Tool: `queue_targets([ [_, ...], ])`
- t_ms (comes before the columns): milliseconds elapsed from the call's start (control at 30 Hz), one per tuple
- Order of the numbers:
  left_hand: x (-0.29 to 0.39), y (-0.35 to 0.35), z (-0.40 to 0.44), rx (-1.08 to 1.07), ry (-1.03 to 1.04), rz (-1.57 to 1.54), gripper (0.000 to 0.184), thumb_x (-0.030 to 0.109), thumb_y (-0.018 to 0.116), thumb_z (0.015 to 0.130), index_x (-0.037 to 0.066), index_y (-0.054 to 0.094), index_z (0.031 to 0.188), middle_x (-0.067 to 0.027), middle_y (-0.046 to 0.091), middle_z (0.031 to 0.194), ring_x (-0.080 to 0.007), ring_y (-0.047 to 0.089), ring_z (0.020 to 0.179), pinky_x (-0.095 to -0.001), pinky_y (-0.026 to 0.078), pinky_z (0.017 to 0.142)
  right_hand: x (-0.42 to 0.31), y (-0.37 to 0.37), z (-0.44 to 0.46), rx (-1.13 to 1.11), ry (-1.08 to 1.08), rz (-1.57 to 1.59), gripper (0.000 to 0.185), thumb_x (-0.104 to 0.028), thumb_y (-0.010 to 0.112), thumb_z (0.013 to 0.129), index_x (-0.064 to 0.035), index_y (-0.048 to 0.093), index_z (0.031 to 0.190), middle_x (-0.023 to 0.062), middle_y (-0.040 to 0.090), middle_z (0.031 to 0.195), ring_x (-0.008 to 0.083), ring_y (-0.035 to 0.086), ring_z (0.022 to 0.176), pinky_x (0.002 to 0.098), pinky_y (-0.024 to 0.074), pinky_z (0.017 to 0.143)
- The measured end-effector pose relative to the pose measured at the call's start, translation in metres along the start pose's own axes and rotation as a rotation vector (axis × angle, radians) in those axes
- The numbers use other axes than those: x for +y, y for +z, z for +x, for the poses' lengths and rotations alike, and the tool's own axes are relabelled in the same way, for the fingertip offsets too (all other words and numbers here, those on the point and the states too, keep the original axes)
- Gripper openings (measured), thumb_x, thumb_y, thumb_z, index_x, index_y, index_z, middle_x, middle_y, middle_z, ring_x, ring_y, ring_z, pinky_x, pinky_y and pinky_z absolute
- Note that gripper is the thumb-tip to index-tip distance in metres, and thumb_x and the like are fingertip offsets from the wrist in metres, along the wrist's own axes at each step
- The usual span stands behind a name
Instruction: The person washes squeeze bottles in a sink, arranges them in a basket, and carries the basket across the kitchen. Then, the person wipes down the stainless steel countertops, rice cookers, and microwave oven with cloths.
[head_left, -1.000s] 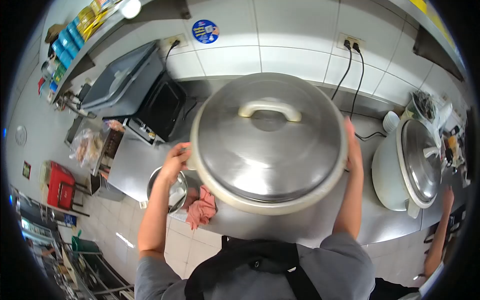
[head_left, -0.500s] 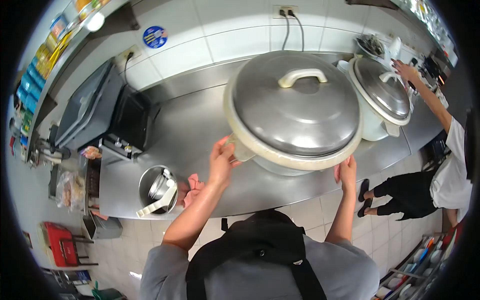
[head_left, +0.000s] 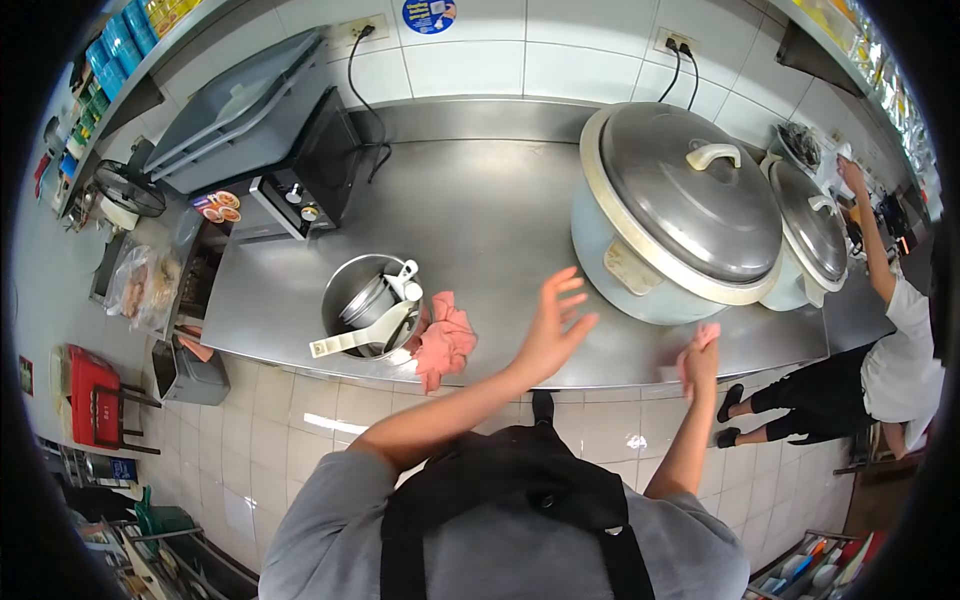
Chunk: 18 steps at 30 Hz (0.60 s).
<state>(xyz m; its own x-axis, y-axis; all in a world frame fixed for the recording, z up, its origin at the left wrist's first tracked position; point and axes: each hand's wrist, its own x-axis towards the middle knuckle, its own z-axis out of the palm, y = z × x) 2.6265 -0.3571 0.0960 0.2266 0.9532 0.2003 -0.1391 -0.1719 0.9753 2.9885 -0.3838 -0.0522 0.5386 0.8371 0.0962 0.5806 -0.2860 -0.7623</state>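
The big lidded cooker (head_left: 690,190) stands on the steel counter, right of centre, its metal lid on and a pale handle on top. My left hand (head_left: 556,330) is off it, in the air over the counter's front, fingers spread and holding nothing. Closed round a pink cloth (head_left: 690,358), my right hand (head_left: 702,366) is below the cooker's front edge, with the cloth blurred. A second pink cloth (head_left: 446,340) lies beside a steel pot (head_left: 338,284) that holds utensils with white handles.
On the left, a grey tub (head_left: 240,115) rests on a black oven (head_left: 325,170). Behind the big cooker, a smaller lidded cooker (head_left: 808,225) stands near another person (head_left: 900,340) at the right, whose arm reaches over the counter. Cords hang from wall sockets.
The big cooker has gone from both my hands' hold down onto the counter at the right. My left hand has let go and opened. My right hand is off it, with a pink cloth.
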Motion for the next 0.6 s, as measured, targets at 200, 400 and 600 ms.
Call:
queue_targets([
  [200, 0.014, -0.15, -0.123, 0.679, 0.433, 0.894, 0.049, 0.003, 0.061, 0.085, 0.001, 0.039, 0.129, -0.0135, 0.044, 0.129, -0.0253, 0.044, 0.118, -0.0398, 0.033, 0.101, -0.138, 0.101, -0.133, -0.374, -0.34, -0.451, 0.067, -0.044, 0.055, 0.088, -0.0045, 0.038, 0.14, 0.0234, 0.045, 0.137, 0.0389, 0.037, 0.131, 0.0467, 0.0244, 0.109],
  [400, -0.031, -0.214, -0.164, 1.135, -0.12, 0.261, 0.06, 0.015, 0.062, 0.09, 0.002, 0.025, 0.136, -0.0089, 0.052, 0.102, -0.0096, 0.05, 0.078, -0.024, 0.04, 0.06, -0.185, 0.224, -0.09, -0.255, -0.689, -0.475, 0.056, -0.043, 0.043, 0.095, -0.0089, 0.043, 0.139, 0.0188, 0.04, 0.143, 0.0386, 0.028, 0.137, 0.0547, 0.0114, 0.113],
  [600, -0.031, -0.223, -0.13, 1.138, -0.226, 0.111, 0.054, 0.007, 0.052, 0.09, -0.003, 0.025, 0.136, -0.0051, 0.049, 0.058, -0.012, 0.042, 0.039, -0.0269, 0.037, 0.036, -0.245, 0.36, 0.036, 0.089, -0.313, -0.471, 0.054, -0.039, 0.038, 0.096, -0.009, 0.039, 0.141, 0.0194, 0.034, 0.147, 0.0387, 0.025, 0.138, 0.055, 0.0121, 0.113],
])
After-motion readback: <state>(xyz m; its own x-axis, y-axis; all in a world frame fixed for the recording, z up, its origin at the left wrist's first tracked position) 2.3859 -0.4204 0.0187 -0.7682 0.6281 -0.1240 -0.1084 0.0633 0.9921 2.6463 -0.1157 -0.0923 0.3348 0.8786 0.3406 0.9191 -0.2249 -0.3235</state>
